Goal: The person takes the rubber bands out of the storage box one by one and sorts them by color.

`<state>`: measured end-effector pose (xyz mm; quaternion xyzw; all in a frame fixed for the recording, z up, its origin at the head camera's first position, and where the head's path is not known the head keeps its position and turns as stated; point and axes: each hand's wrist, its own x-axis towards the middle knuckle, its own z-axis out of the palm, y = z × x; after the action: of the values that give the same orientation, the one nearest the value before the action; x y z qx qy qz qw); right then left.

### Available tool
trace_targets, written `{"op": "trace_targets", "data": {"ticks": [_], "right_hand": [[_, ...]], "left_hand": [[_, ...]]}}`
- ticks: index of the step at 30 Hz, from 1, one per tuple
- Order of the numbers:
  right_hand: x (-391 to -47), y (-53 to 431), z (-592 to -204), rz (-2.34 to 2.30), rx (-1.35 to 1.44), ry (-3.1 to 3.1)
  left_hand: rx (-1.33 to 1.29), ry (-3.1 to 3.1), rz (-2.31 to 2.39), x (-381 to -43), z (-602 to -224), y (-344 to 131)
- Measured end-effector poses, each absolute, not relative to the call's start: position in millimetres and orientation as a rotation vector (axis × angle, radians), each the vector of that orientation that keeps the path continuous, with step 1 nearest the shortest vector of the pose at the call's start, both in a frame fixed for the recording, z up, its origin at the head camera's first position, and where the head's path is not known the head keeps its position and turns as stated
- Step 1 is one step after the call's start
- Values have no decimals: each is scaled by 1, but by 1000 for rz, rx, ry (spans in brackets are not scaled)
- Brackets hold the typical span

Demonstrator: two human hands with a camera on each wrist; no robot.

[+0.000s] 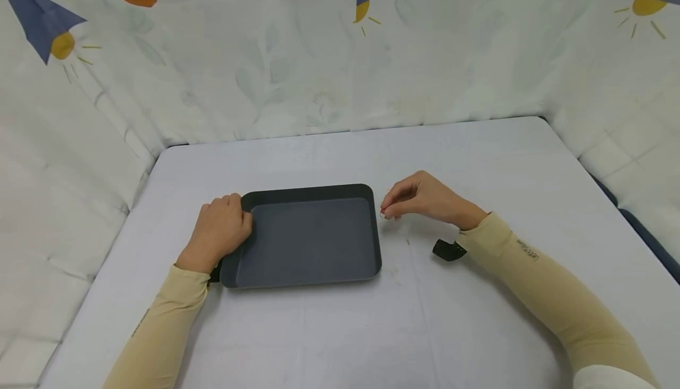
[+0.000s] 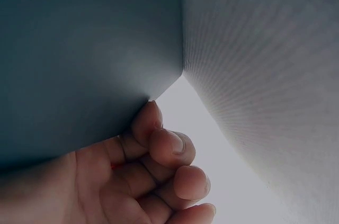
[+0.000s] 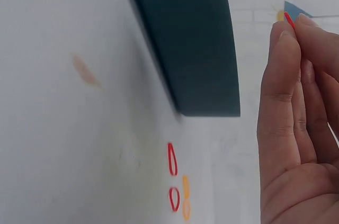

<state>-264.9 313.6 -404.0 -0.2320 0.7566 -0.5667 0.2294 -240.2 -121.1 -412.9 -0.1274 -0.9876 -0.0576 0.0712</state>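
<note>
A dark grey rectangular tray (image 1: 313,241) with a raised rim lies on the table. At its left end my left hand (image 1: 220,229) grips the rim, and the left wrist view shows those fingers (image 2: 172,150) curled by the tray's edge. Just beyond the right end, my right hand (image 1: 427,200) pinches a small red rubber band (image 3: 289,20) between thumb and fingertips. Only a sliver of that band shows above the fingers. Several more small rubber bands, red (image 3: 172,159) and orange (image 3: 186,187), lie on the table beside the tray in the right wrist view.
A white cloth covers the table (image 1: 350,336). Below the right wrist hangs a small black piece (image 1: 448,250), partly hidden by the sleeve. Pale printed curtains (image 1: 319,70) enclose the back and sides. Faint brownish marks (image 3: 85,70) show on the tabletop near the tray.
</note>
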Motion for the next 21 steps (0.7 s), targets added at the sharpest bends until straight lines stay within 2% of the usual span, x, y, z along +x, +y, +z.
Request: {"op": "trace_targets", "data": {"ticks": [10,21], "right_hand": [[-270,335,-413,-1574,-592,2115],[-276,356,-416,-1586,-416,2187]], "left_hand": [[-389,-2971,-173,-242,-414,-121],[-409,-2921,-178,-242,-416,-120]]}}
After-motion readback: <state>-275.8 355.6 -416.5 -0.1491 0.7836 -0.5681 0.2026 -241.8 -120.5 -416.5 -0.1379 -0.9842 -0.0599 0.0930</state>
